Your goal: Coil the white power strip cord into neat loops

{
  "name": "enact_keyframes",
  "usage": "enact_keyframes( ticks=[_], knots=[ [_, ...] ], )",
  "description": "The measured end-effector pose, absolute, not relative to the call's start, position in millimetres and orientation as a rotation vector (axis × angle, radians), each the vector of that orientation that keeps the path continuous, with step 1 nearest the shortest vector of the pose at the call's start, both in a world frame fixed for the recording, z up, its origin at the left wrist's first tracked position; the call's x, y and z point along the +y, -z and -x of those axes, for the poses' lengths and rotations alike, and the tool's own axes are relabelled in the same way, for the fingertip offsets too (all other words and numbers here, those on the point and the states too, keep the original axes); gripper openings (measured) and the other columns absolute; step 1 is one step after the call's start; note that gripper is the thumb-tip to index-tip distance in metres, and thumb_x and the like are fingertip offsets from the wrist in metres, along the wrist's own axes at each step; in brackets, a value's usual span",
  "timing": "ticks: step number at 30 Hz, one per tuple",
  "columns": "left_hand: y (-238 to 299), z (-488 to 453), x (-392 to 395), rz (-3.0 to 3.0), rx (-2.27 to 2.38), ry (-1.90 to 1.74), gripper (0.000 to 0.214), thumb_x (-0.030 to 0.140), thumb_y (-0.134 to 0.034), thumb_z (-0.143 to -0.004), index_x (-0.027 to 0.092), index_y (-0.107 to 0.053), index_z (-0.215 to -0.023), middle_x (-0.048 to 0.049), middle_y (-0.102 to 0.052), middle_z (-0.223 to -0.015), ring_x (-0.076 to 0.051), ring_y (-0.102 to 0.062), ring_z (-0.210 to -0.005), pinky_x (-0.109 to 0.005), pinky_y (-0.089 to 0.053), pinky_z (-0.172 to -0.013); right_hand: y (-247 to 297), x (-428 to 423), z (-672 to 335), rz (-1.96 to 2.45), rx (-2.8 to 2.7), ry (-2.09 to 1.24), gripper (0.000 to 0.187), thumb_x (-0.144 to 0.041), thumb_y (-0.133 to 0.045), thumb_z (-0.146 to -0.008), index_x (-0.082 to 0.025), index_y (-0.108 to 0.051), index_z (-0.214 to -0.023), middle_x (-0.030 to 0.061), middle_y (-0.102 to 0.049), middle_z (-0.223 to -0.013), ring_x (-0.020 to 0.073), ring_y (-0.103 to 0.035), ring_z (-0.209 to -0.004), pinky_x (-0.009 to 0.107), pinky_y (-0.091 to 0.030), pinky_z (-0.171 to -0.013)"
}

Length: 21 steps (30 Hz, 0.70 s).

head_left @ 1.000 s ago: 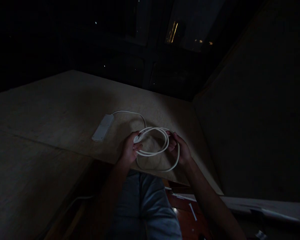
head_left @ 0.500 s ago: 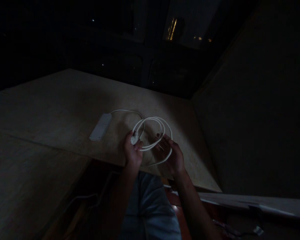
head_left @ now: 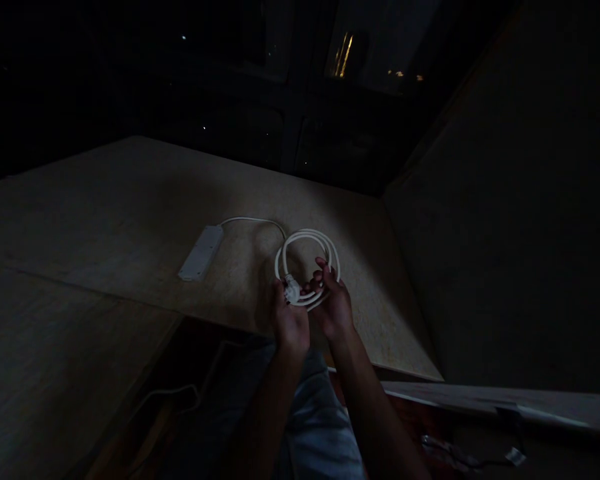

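A white power cord [head_left: 307, 233] is looped into a round coil between my hands, above the worktop. My left hand [head_left: 291, 323] is closed on the near left side of the coil, by the white plug [head_left: 292, 291]. On the near right side, my right hand [head_left: 334, 303] has its fingers curled around the coil's strands. From the coil the cord runs back and left to a white power strip [head_left: 201, 253], which lies flat on the surface. Dim light hides the finer detail of the fingers.
The pale worktop [head_left: 145, 200] has a seam at the left and meets a dark wall [head_left: 505, 220] at the right. Behind it stands a dark window [head_left: 360, 113] with small lights. My legs [head_left: 325, 427] are below the near edge.
My hands have come closer together, the left moving right with the plug. My right hand has closed around the strands, and the loose outer loop has been drawn into a tighter coil.
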<state>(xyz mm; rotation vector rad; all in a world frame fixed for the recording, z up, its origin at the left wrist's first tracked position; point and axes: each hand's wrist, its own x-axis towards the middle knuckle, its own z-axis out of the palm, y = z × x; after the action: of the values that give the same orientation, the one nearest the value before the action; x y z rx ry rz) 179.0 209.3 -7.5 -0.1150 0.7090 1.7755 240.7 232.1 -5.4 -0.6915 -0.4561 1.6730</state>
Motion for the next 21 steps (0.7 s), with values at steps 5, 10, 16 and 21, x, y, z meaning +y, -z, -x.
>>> enact_keyframes(
  ticks=[5, 10, 16, 21],
  knots=[
    [11.2, -170.1, 196.4, 0.077, 0.697, -1.613, 0.011, 0.022, -0.067, -0.079, 0.016, -0.058, -0.081, -0.0022, -0.064, -0.079, -0.013, -0.062, -0.073, -0.028, -0.051, -0.077, -0.8, 238.9, -258.9, 0.644, -0.494, -1.731, 0.026, -0.017, -0.069, -0.080, -0.019, -0.063, -0.105, -0.0099, -0.032, -0.057, 0.0050, -0.022, -0.042, 0.015, -0.035, -0.043],
    [11.8, -151.1, 184.6, 0.165, 0.547, -1.381, 0.010, 0.016, -0.056, -0.077, 0.012, -0.063, -0.082, -0.0109, -0.070, -0.088, -0.021, -0.068, -0.084, -0.041, -0.052, -0.090, -5.1, 245.1, -269.9, 0.657, -0.534, -1.872, 0.022, -0.023, -0.065, -0.084, -0.015, -0.063, -0.105, -0.0099, -0.027, -0.055, 0.0055, -0.017, -0.042, 0.014, -0.028, -0.038],
    [18.1, -137.3, 188.7, 0.275, 0.402, -1.202, 0.026, 0.032, -0.054, -0.085, 0.010, -0.067, -0.083, -0.0120, -0.070, -0.083, -0.029, -0.069, -0.096, -0.053, -0.044, -0.102, -6.9, 258.6, -283.1, 0.627, -0.635, -2.112, 0.032, -0.021, -0.069, -0.083, -0.010, -0.061, -0.112, -0.0109, -0.030, -0.053, 0.0033, -0.019, -0.041, 0.013, -0.026, -0.038],
    [20.8, -129.0, 198.0, 0.178, 0.395, -1.125, 0.045, 0.042, -0.041, -0.095, 0.006, -0.067, -0.104, -0.0170, -0.072, -0.099, -0.030, -0.068, -0.101, -0.052, -0.046, -0.101, -8.8, 275.6, -298.8, 0.668, -0.598, -2.328, 0.027, -0.017, -0.064, -0.087, -0.008, -0.062, -0.112, -0.0118, -0.026, -0.052, 0.0022, -0.017, -0.039, 0.012, -0.025, -0.038]
  ],
)
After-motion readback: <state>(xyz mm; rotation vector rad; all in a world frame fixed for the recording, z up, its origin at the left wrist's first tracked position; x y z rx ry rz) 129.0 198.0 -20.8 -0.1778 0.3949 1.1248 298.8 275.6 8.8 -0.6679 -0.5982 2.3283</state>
